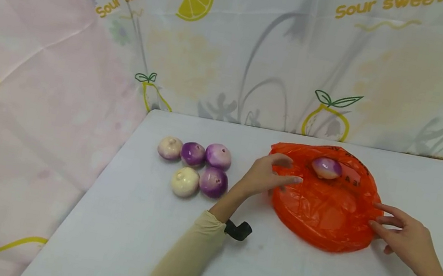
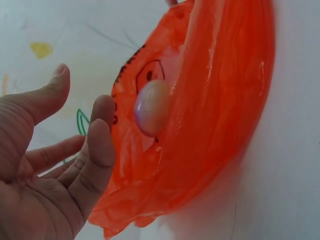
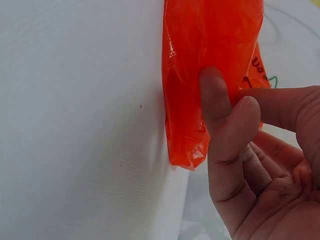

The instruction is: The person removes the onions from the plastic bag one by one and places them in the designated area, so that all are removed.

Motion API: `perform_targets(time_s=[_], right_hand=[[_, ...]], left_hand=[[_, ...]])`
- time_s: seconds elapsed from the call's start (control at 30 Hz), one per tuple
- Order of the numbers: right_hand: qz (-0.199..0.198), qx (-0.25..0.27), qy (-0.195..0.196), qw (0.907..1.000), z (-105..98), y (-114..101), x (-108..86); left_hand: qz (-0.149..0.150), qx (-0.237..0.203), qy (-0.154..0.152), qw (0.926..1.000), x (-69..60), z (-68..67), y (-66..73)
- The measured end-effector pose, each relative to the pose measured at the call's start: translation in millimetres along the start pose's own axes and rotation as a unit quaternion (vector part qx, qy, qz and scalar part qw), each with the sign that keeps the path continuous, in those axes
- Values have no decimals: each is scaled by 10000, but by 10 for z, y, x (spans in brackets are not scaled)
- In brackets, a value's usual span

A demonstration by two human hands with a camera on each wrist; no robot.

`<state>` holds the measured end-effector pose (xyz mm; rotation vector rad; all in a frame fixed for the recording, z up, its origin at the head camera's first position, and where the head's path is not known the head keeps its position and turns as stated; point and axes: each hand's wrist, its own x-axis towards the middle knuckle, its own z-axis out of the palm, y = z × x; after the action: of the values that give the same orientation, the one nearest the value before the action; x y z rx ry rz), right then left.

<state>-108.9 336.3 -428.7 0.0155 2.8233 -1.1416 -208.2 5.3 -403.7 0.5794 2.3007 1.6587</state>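
Note:
A red plastic bag (image 1: 322,218) lies spread on the table, its mouth opened toward the back. A purple-and-white onion (image 1: 327,168) rests inside the mouth and shows also in the left wrist view, as a pale onion (image 2: 153,108). My left hand (image 1: 265,174) is at the bag's left edge, thumb and fingers spread apart with nothing between them. At the right edge, my right hand (image 1: 405,237) pinches the bag's rim between thumb and fingers. In the right wrist view, the fingertips (image 3: 215,92) touch the red film.
Left of the bag sit several more onions, among them a white onion (image 1: 185,182) and a purple onion (image 1: 214,182). The white table (image 1: 99,235) ends at a patterned cloth backdrop (image 1: 234,62). Black wrist mounts (image 1: 238,230) are on both forearms.

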Motion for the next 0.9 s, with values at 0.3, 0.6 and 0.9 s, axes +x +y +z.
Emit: perform_targets(time_s=[0.3,0.6,0.9], right_hand=[[-27,-45,8,10000,6,0,-2],[66,-85,-62,9999,9,5,14],[-48,-126,12,9999,12,14,16]], left_hand=[[-303,606,418,9968,253,200,4],[-513,257,290,9979,454,431,54],[-1187,682,1006,9855,601,659,133]])
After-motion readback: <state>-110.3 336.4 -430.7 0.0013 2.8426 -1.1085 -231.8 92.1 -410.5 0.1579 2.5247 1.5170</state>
